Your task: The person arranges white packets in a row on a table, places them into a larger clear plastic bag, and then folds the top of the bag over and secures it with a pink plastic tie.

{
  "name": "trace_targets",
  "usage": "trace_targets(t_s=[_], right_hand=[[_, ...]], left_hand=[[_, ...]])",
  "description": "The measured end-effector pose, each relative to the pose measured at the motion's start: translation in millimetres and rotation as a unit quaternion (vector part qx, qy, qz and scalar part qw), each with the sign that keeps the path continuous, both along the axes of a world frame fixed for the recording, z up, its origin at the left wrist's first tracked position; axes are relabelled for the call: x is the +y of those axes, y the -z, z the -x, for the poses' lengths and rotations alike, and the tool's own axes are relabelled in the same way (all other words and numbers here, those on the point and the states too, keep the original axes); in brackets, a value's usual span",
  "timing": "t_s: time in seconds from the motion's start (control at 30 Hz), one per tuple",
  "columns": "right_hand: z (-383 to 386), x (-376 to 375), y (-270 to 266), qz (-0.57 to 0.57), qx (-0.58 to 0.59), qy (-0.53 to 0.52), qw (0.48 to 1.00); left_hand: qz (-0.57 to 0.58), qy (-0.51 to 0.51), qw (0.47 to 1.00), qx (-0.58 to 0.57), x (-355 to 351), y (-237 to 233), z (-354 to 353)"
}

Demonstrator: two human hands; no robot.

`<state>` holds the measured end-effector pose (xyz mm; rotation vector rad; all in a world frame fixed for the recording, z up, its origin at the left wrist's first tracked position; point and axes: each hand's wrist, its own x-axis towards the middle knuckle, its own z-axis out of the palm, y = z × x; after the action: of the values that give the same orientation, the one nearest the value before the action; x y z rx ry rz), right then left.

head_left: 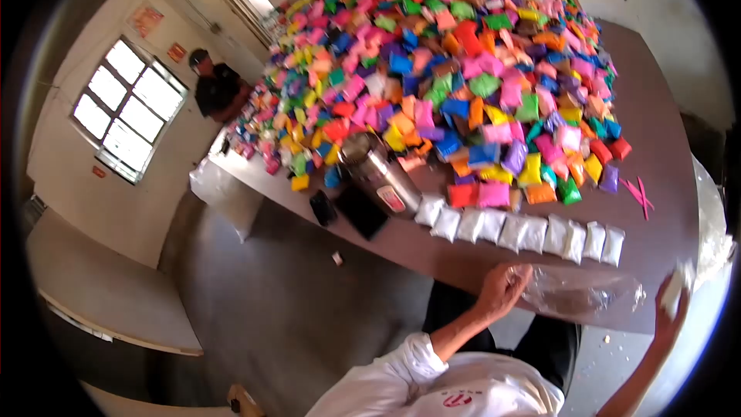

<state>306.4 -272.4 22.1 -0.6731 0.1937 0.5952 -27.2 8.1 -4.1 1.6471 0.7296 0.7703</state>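
Note:
A clear plastic bag [583, 289] lies stretched over the near edge of the table, its open-looking end at my left hand [500, 292]. The fingers of that hand are pinched on the bag's rim. Out to the right, past the table's edge, my right hand [668, 310] is closed around a white packet [678, 286], somewhat blurred. Just beyond the bag, a row of several white packets [523, 233] lies side by side along the table. A big heap of small packets [463, 69] in many colours covers most of the tabletop behind them.
A steel flask [382, 177] stands left of the row, beside a dark flat object [361, 212]. Pink scissors-like tools [641, 199] lie on the brown table [660, 147] at right. Clear plastic [710, 224] hangs at the right edge. Another person [218, 86] is at the far left end.

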Motion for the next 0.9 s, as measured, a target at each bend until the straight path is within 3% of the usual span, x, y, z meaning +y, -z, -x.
trace_targets(t_s=[0.03,0.07,0.1,0.13,0.17,0.23,0.27,0.3,0.37,0.43,0.47,0.57,0.6,0.63,0.7,0.77,0.8,0.9], right_hand=[[21.8,-18.4,10.3,-0.091,-0.138,-0.182,0.969],[32.1,-28.2,16.4,-0.114,-0.182,-0.302,0.929],[106.0,2.3,-9.6,-0.006,-0.092,-0.075,0.993],[120.8,29.9,-61.5,-0.071,-0.294,-0.369,0.879],[129.9,44.2,-31.9,-0.102,-0.321,-0.416,0.845],[175.7,86.8,-48.3,-0.013,-0.444,-0.331,0.832],[175.3,102.4,-76.8,0.11,-0.561,-0.406,0.713],[171.7,118.5,-101.9,0.224,-0.652,-0.461,0.558],[182.5,136.5,-97.5,0.199,-0.69,-0.403,0.567],[188.0,150.1,-75.6,0.305,-0.688,-0.184,0.632],[186.8,151.7,-70.3,0.303,-0.634,-0.219,0.677],[197.7,146.7,-88.3,0.292,-0.61,-0.206,0.708],[199.6,149.1,-82.8,0.235,-0.561,-0.21,0.766],[198.6,149.1,-92.4,0.253,-0.544,-0.223,0.768],[190.8,150.1,-82.3,0.339,-0.59,-0.191,0.707],[185.5,143.0,-76.9,0.359,-0.59,-0.218,0.689],[182.9,140.4,-75.6,0.375,-0.589,-0.256,0.668],[179.3,135.9,-76.1,0.364,-0.657,-0.236,0.617]], left_hand=[[-0.022,0.003,1.0,0.001,1.3,10.8,-0.2],[-0.024,0.014,1.0,0.004,3.3,4.8,1.1],[-0.022,0.028,0.999,0.005,3.6,-1.9,0.1],[-0.034,0.041,0.999,0.001,4.7,-0.8,0.8],[-0.038,0.052,0.998,0.026,5.5,2.8,1.5],[-0.051,0.066,0.995,0.052,8.8,-2.2,-3.8],[-0.022,0.069,0.997,0.041,5.7,-7.8,-2.1],[0.006,0.068,0.997,0.03,6.8,-12.3,1.7],[0.018,0.021,0.999,0.02,4.7,-3.9,-0.7],[0.087,0.029,0.993,-0.074,-1.8,-4.7,-2.1],[0.072,0.028,0.994,-0.074,0.1,5.0,-2.0],[0.099,0.031,0.994,-0.031,-3.0,-8.3,-3.0],[0.112,0.027,0.993,-0.019,-5.0,-10.9,-0.3],[0.1,0.03,0.994,-0.036,-3.9,-14.7,-1.5],[0.088,0.043,0.994,-0.057,-8.4,-14.7,0.8],[0.077,0.044,0.996,0.008,-7.0,-11.3,5.4],[0.067,0.054,0.996,-0.011,-3.2,-5.3,3.3],[0.069,0.09,0.99,-0.078,0.1,5.9,4.9]])
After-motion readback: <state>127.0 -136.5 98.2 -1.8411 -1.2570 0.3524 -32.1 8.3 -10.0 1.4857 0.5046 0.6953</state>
